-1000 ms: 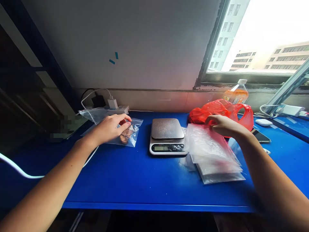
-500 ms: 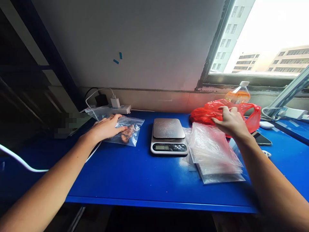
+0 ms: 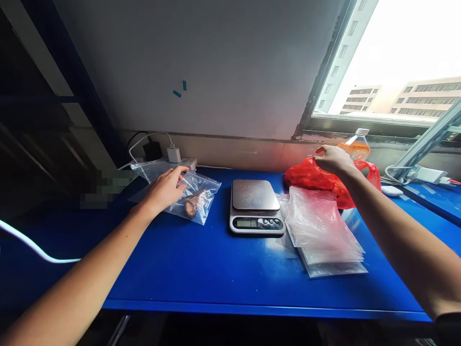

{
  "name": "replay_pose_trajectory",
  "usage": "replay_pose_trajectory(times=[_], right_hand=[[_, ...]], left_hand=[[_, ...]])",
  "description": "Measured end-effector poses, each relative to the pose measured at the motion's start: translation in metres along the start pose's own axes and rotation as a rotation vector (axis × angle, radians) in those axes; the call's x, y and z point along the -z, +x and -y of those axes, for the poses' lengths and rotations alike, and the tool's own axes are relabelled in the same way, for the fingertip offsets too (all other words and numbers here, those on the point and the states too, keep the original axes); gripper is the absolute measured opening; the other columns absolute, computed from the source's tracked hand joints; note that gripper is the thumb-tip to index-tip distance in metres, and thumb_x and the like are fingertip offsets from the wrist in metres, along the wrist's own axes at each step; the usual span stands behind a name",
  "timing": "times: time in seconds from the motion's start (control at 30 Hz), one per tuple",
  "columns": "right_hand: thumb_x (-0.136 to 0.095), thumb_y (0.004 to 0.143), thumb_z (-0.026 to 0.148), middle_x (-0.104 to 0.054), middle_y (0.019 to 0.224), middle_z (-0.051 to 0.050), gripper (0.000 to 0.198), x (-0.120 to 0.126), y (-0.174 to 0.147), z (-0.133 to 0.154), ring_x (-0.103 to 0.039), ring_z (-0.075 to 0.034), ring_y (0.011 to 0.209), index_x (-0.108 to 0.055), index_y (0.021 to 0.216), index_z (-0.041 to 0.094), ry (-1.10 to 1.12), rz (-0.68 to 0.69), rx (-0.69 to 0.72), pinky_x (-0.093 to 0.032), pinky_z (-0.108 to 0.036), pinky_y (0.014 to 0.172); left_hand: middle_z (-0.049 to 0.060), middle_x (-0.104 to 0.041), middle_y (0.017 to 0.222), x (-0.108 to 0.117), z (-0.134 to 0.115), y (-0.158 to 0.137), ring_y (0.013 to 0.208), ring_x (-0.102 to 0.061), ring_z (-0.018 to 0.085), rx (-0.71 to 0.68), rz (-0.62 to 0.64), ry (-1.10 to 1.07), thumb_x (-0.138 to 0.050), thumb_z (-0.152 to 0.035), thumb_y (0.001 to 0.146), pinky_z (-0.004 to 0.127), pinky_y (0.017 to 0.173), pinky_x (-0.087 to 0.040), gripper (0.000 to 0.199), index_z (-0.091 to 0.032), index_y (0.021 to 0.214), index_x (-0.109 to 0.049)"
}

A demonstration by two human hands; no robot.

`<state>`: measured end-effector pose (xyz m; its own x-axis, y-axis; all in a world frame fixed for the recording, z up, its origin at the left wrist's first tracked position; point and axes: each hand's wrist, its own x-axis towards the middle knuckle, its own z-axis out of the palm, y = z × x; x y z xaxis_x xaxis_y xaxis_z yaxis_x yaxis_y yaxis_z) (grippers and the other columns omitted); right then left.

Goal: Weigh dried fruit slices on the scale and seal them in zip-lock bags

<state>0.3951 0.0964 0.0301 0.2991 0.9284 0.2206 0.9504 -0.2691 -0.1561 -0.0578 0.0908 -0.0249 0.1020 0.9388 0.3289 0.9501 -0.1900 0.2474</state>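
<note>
My left hand (image 3: 167,190) lies over a clear zip bag (image 3: 207,211) at the left, its fingers outstretched and apart. Inside that bag sits a small brown, lumpy piece (image 3: 194,204) whose kind I cannot make out. At the back right my right hand (image 3: 334,159) is on top of a red plastic bag (image 3: 300,175), fingers curled down at the bag's upper edge. Its fingertips are partly hidden. Between the hands stands a digital kitchen scale (image 3: 256,206) with a bare metal plate, its display apparently at zero.
A stack of clear plastic bags (image 3: 324,230) lies right of the scale on the blue table (image 3: 187,269). Behind the red bag stands a bottle of orange drink (image 3: 358,144). A power strip with a white charger (image 3: 173,154) is at the back left; a white cable (image 3: 43,250) crosses the left side.
My right hand has moved a little left and back, and its fingers have curled onto the red bag, which has shifted shape. My left hand stays over the clear zip bag. The view has shifted slightly.
</note>
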Motion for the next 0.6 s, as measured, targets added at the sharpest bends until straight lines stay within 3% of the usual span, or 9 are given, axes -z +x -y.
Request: replay_pose_trajectory(times=[0.1, 0.2, 0.3, 0.43, 0.53, 0.6], right_hand=[[-0.053, 0.08, 0.033, -0.057, 0.118, -0.034, 0.041, 0.004, -0.001, 0.005, -0.057, -0.037, 0.102, -0.067, 0.107, 0.006, -0.071, 0.082, -0.028, -0.036, -0.047, 0.074], [-0.052, 0.079, 0.022, -0.064, 0.096, -0.028, 0.027, 0.007, -0.007, 0.002, -0.062, -0.029, 0.088, -0.069, 0.089, 0.004, -0.087, 0.179, -0.004, -0.036, -0.043, 0.07], [-0.047, 0.085, 0.022, -0.066, 0.086, -0.023, 0.029, 0.013, -0.007, 0.002, -0.063, -0.021, 0.076, -0.068, 0.089, 0.002, -0.047, 0.265, 0.015, -0.039, -0.036, 0.067], [-0.054, 0.089, 0.04, -0.068, 0.077, -0.017, 0.039, 0.018, -0.001, 0.008, -0.062, -0.019, 0.063, -0.067, 0.096, 0.004, 0.029, 0.41, 0.02, -0.043, -0.032, 0.061], [-0.071, 0.079, 0.032, -0.067, 0.07, -0.01, 0.024, 0.015, 0.002, 0.01, -0.06, -0.017, 0.059, -0.069, 0.085, 0.008, 0.053, 0.417, 0.096, -0.043, -0.029, 0.06], [-0.073, 0.078, 0.023, -0.063, 0.063, -0.004, 0.015, 0.011, 0.005, 0.01, -0.056, -0.013, 0.057, -0.067, 0.075, 0.009, 0.073, 0.328, 0.163, -0.042, -0.026, 0.058]], left_hand=[[0.007, -0.065, 0.112, -0.001, 0.0, -0.001, 0.092, -0.065, 0.023, -0.011, -0.003, -0.03, -0.051, -0.024, 0.083, 0.03, 0.075, -0.05, 0.046, -0.024, 0.129, -0.053], [0.006, -0.065, 0.112, -0.003, 0.0, 0.0, 0.089, -0.065, 0.022, -0.034, 0.008, -0.06, -0.052, -0.024, 0.083, 0.03, 0.073, -0.049, 0.043, -0.025, 0.126, -0.055], [0.006, -0.064, 0.115, -0.006, -0.001, 0.0, 0.09, -0.065, 0.023, -0.048, 0.009, -0.091, -0.053, -0.024, 0.084, 0.03, 0.074, -0.049, 0.041, -0.024, 0.125, -0.057], [0.007, -0.064, 0.114, -0.006, -0.003, 0.0, 0.089, -0.065, 0.022, -0.023, -0.012, -0.123, -0.052, -0.02, 0.084, 0.031, 0.074, -0.049, 0.039, -0.024, 0.123, -0.059], [0.006, -0.064, 0.115, -0.005, -0.004, 0.0, 0.087, -0.065, 0.021, -0.015, -0.028, -0.143, -0.052, -0.017, 0.083, 0.031, 0.075, -0.049, 0.04, -0.024, 0.122, -0.06], [0.006, -0.063, 0.116, -0.006, -0.005, 0.0, 0.086, -0.065, 0.021, -0.025, -0.034, -0.158, -0.052, -0.016, 0.083, 0.031, 0.076, -0.049, 0.041, -0.024, 0.122, -0.06]])
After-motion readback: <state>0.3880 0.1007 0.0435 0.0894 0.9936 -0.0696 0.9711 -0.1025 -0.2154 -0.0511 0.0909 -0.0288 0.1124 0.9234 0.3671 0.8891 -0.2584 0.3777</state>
